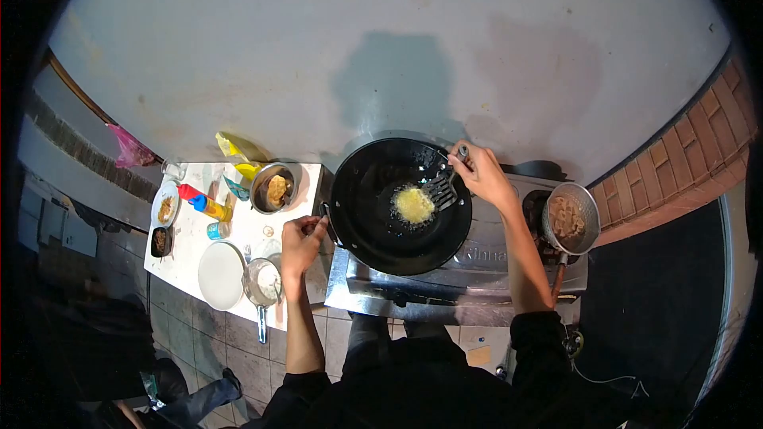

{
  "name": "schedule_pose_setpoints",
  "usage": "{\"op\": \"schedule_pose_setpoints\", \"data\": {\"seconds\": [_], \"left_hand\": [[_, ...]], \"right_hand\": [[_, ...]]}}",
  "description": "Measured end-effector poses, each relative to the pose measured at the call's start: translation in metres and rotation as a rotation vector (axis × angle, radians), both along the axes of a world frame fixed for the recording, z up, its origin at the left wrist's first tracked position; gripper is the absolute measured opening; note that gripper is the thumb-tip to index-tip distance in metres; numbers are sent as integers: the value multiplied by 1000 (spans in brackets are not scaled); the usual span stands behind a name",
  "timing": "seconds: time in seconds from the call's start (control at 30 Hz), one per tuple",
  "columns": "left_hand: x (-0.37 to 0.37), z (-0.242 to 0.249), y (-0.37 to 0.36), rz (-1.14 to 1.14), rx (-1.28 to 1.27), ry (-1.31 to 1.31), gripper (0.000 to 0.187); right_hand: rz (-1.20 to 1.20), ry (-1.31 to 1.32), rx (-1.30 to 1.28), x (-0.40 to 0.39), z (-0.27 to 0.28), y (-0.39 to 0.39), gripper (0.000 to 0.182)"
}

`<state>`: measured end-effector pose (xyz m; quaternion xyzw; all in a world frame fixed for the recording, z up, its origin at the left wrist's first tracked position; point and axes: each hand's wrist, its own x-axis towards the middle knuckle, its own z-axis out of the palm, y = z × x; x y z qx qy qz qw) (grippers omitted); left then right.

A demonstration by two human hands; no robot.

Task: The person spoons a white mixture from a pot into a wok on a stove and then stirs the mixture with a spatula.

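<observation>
A large black wok (pixel 366 238) sits on the steel stove, with a yellow, bubbling round of food (pixel 414 205) frying near its middle. My right hand (pixel 480 176) is closed around the handle of a slotted spatula (pixel 442 190), whose head is at the food's right edge. At the wok's left rim, my left hand (pixel 304 246) is closed, its thumb and fingers pinching the small side handle (pixel 324 210). The exact grip there is partly hidden by the hand.
On the white table (pixel 179 258) at left stand a plate (pixel 220 276), a saucepan with white contents (pixel 262 281), a metal bowl with fried food (pixel 274 188) and sauce bottles (pixel 208 205). Right of the wok, a strainer (pixel 569 221) of food rests over another burner. A person's leg (pixel 203 401) shows lower left.
</observation>
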<state>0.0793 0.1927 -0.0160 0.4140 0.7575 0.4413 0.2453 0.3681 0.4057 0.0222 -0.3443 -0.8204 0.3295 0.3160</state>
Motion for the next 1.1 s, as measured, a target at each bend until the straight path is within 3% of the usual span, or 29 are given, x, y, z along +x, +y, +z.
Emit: {"op": "schedule_pose_setpoints", "data": {"seconds": [0.3,0.87,1.1], "left_hand": [[4,4,0,6,15,-27,25],[14,-2,-9,42,49,-148,17],[18,0,-11,54,-28,-186,17]], "right_hand": [[8,-2,-76,5,7,-20,18],[-55,63,148,14,33,-22,16],[-35,-101,62,6,37,-26,19]]}}
